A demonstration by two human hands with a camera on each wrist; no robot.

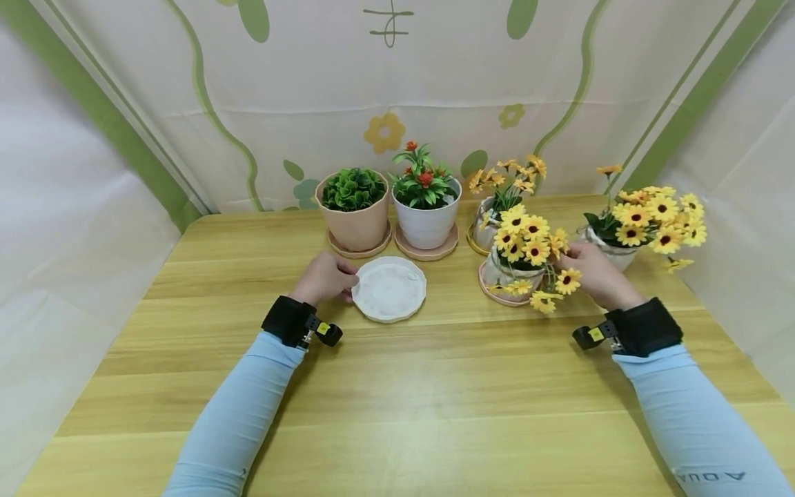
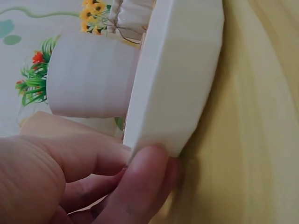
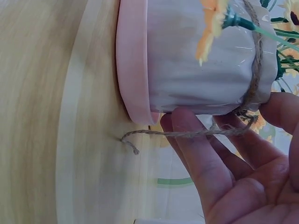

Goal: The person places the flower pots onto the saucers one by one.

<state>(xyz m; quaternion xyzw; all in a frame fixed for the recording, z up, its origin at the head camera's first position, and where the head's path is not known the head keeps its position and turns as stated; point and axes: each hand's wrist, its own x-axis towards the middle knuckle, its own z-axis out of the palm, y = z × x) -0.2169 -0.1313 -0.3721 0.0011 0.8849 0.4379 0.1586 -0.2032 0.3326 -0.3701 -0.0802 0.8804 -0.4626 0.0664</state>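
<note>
My left hand pinches the left edge of a white scalloped saucer between thumb and fingers. Seen from the left wrist, that saucer stands edge-on close over the wood. On the right, my right hand holds the side of a white flowerpot tied with twine. Its thumb is at the rim and its fingertips lie lower on the wall. Yellow daisies fill this pot and partly cover the hand in the head view. Beneath the pot is a pink saucer.
Behind the white saucer stand a peach pot with green leaves and a white pot with red flowers, both on saucers. An orange-flowered pot sits behind the held one. Another daisy pot stands right of it. A curtain hangs behind.
</note>
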